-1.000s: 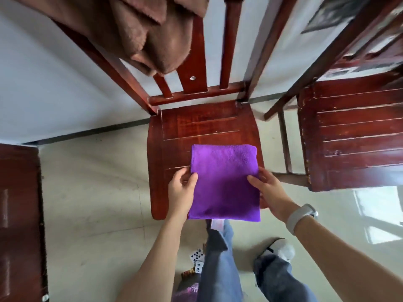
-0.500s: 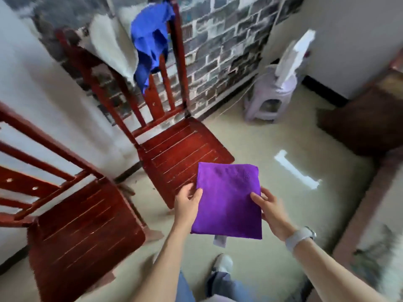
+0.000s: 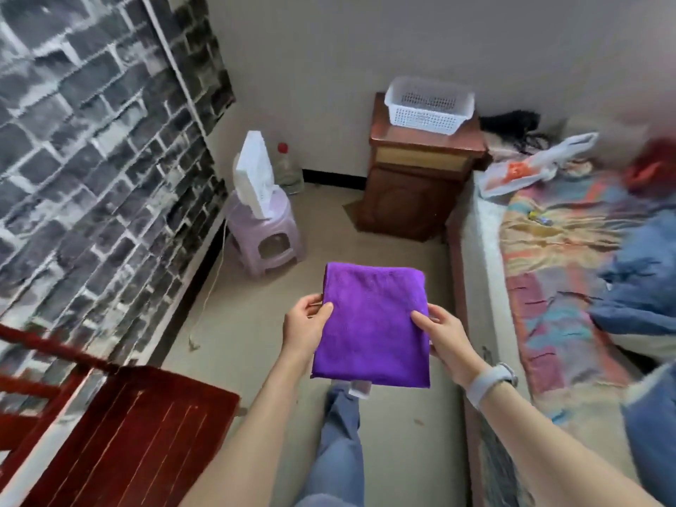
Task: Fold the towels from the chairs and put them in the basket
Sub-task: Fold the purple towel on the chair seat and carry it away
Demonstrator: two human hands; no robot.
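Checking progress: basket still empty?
Looks empty: the white basket on the cabinet shows only bare mesh; the purple towel isn't in it.

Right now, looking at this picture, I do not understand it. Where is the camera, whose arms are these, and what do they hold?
The camera sits on a person's head and looks down, so the arms are the person's own. The left hand and right hand hold a folded purple towel by its sides, in the air above the floor. Ahead, a white basket stands on a wooden cabinet. Part of a red chair shows at lower left, and a bed at right.
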